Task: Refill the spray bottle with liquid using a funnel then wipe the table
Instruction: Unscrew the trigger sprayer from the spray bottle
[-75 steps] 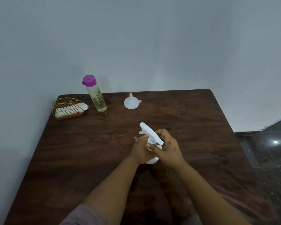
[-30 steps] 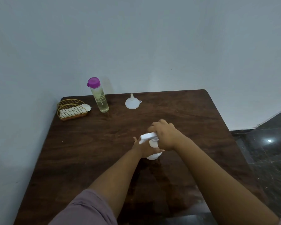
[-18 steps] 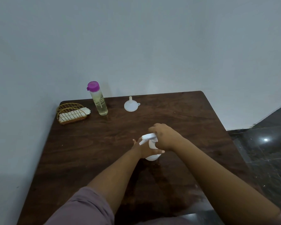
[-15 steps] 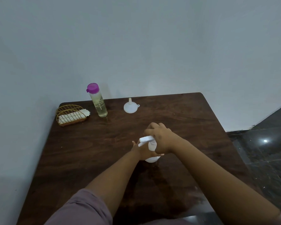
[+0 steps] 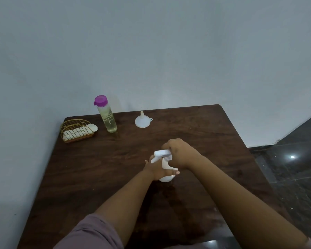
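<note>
On the brown table (image 5: 214, 133), my left hand (image 5: 157, 168) holds the spray bottle (image 5: 166, 177) tight. My right hand's fingers (image 5: 171, 147) grip its top (image 5: 161, 153). I should twist slowly, keeping it upright.

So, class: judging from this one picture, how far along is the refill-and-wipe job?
Nothing looks finished. In hand: the left hand steadies the spray bottle while the right hand grips its trigger head, apparently to unscrew it. Left: the funnel lies unused, the purple-capped bottle stays capped, and the cloth sits in its basket.
</note>
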{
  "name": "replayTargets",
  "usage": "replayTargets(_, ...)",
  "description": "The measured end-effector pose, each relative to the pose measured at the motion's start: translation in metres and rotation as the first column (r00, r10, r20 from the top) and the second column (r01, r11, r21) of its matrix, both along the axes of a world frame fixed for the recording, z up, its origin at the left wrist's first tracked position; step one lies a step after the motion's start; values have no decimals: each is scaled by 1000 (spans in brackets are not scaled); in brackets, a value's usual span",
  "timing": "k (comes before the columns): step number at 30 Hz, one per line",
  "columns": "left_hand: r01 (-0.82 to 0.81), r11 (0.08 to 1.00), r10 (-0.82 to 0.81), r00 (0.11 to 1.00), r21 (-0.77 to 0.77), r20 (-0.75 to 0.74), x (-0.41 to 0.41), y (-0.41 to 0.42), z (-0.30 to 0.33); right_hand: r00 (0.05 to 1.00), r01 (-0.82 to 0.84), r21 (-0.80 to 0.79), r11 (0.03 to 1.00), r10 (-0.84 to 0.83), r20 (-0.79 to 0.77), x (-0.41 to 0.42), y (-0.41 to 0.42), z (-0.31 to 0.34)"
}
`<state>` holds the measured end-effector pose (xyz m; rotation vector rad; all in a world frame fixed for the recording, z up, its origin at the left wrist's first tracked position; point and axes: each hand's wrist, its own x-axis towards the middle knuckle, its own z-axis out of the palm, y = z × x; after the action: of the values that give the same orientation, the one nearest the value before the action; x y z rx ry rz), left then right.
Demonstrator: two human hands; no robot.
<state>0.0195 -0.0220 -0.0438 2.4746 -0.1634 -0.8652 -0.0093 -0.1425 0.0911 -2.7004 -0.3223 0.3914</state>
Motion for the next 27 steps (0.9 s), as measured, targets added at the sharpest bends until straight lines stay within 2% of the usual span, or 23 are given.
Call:
replayTargets(2, 1, 997, 3, 999, -71, 52, -4, -2, 9, 999, 28, 50, 998, -29, 17, -2, -3, 5)
replayTargets(8, -47, 996, 56, 992, -76, 117, -15, -1, 19, 969, 183, 241, 953, -216, 118, -7, -18, 13)
replayTargets(12, -28, 997, 37, 990, -66, 135, -21, -1, 26, 925, 282, 301, 911, -342, 167, -11, -27, 24)
replayTargets(17, -59, 998, 64, 988, -33, 141, -26, -3, 35, 881, 316, 355, 880, -411, 235, -21, -35, 43)
replayTargets(27, -134, 990, 138, 986, -45, 96, -29, -5, 33, 820, 263, 396, 880, -420, 388, -41, -55, 85)
